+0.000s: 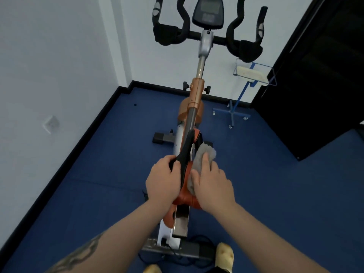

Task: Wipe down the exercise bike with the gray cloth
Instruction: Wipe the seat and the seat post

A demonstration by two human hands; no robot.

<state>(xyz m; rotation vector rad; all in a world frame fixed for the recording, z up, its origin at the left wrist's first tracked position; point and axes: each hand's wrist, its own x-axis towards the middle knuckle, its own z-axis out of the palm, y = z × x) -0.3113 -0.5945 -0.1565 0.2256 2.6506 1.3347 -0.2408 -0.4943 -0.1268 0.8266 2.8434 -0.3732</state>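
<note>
Your right hand [211, 181] presses the gray cloth [201, 160] flat-fingered on the saddle's [186, 154] right flank, long axis running away from you; left hand [162, 179] grips its left edge.

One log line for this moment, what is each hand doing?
left hand: grips saddle | right hand: presses gray cloth on saddle side

Nothing is reading clearly from here; the bike's console [208, 12] screen is showing dark and blurred, no legible figures.
</note>
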